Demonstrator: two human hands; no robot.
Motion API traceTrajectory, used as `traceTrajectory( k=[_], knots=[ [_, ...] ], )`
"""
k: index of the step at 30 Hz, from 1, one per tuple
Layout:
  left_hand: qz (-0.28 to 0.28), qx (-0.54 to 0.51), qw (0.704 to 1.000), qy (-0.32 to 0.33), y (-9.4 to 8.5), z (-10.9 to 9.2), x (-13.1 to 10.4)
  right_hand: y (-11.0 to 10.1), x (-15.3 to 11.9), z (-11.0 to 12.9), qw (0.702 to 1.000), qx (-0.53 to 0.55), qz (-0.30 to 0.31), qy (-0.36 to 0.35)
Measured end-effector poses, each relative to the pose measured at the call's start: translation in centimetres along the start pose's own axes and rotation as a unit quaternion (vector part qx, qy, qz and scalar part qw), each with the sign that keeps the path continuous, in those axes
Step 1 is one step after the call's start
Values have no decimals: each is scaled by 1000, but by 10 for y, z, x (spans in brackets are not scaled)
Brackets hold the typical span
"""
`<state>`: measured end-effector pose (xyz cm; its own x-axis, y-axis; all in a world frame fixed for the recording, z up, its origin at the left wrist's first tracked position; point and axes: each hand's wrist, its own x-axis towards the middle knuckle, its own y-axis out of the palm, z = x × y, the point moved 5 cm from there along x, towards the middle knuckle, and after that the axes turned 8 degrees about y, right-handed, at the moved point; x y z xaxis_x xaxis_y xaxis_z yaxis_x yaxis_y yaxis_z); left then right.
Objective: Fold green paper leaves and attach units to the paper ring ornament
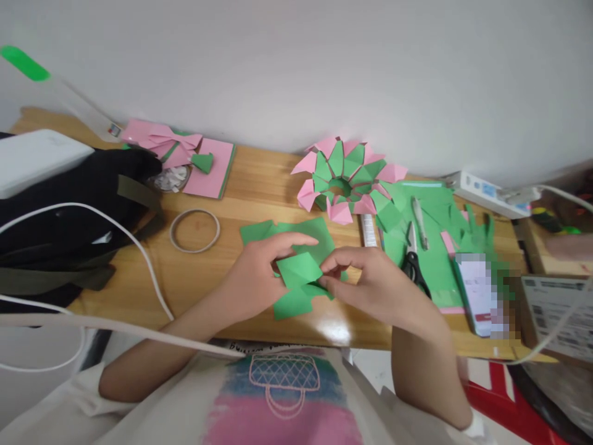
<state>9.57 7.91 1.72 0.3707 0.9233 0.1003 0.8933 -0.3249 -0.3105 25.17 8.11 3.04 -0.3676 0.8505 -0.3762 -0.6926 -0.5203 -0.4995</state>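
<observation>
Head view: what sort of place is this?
Likely a desk against a wall, used for papercraft: a pink-and-green folded-paper ring, black-handled scissors and green sheets lie on it.

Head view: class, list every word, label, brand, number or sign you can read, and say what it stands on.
Shirt: upside down, perhaps "writing"; its neighbouring words are too blurred.
Box label: print too small and blurred.
Phone: screen pixelated, unreadable.
White tube: print too small.
Power strip: markings unreadable.
</observation>
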Motion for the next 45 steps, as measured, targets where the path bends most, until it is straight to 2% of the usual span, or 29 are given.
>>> traceTrajectory(
  k=[4, 9, 12, 18, 24, 30, 33, 35, 37, 39, 41, 45],
  knots=[
    [6, -22, 999, -38, -2, 7, 2, 9, 5, -8, 999, 44, 8, -10],
    [56, -10, 996, -72, 2, 16, 4, 18, 5, -18, 998, 67, 4, -2],
    [67, -17, 995, -78, 5, 20, 4, 20, 3, -21, 997, 72, -2, -4],
    [81, -46, 990, -104, 7, 26, 5, 17, 1, -22, 996, 93, -8, -17],
    [82, -51, 990, -100, 4, 21, 8, 10, 1, -22, 997, 79, 6, -25],
    [106, -139, 980, -100, 2, 25, 9, 10, 2, -28, 995, 96, 21, 0],
    [90, -161, 980, -71, -3, 17, 10, 8, -2, -22, 996, 90, -4, -24],
    [65, -158, 984, -53, -7, 8, 11, 1, -9, -13, 993, 65, -81, -63],
    [42, -150, 987, -39, -11, -1, 10, -6, -21, 0, 977, 19, -165, -133],
    [24, -143, 989, -25, -13, -10, 9, -8, -34, 14, 956, -38, -205, -208],
    [5, -120, 993, -3, -15, -16, 6, -7, -43, 22, 945, -80, -203, -245],
    [-33, -43, 998, 38, -17, -21, -1, -5, -50, 27, 956, -69, -156, -237]
  ],
)
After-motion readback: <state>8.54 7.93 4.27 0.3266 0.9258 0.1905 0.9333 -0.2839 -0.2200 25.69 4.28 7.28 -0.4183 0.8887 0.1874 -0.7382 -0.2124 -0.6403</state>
